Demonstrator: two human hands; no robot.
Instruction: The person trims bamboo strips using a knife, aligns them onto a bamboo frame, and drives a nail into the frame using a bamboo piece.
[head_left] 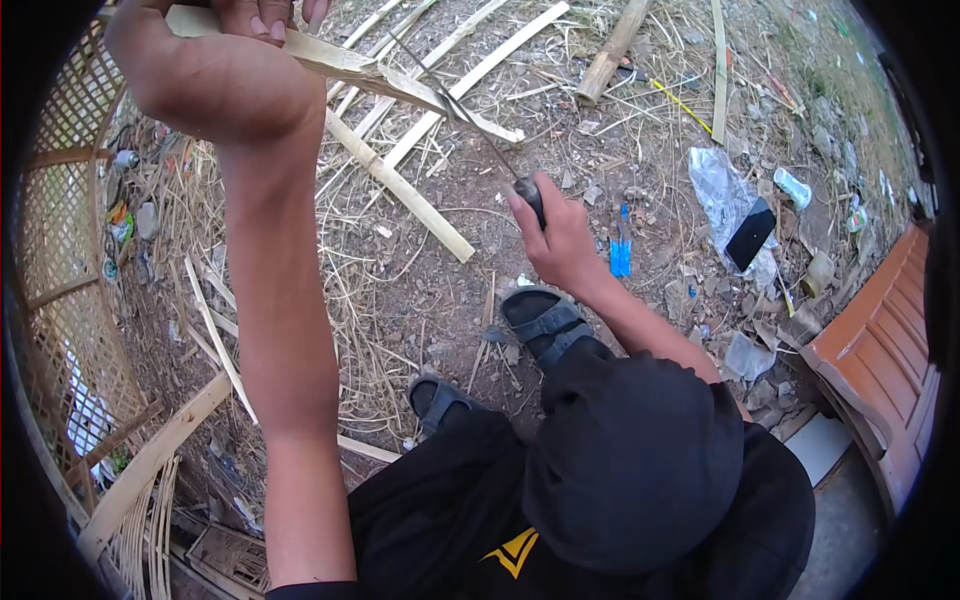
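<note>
My left hand [225, 80] is raised at the upper left, its fingers closed around a pale bamboo strip [335, 62]. The strip slants down to the right, its far end standing out over the ground. In my right hand [563, 235], near the middle, is the dark handle of a long thin-bladed knife [497, 152]. The blade points up and left, seen nearly edge-on, and crosses the strip near its far end. Whether the edge has cut into the bamboo there, I cannot tell.
Split bamboo strips [430, 215] and shavings litter the dirt. A bamboo pole [612, 50] lies at the top. To the right are a phone [750, 235] on clear plastic, a white cup [792, 188] and an orange-brown panel [870, 330]. Woven lattice [70, 210] stands left.
</note>
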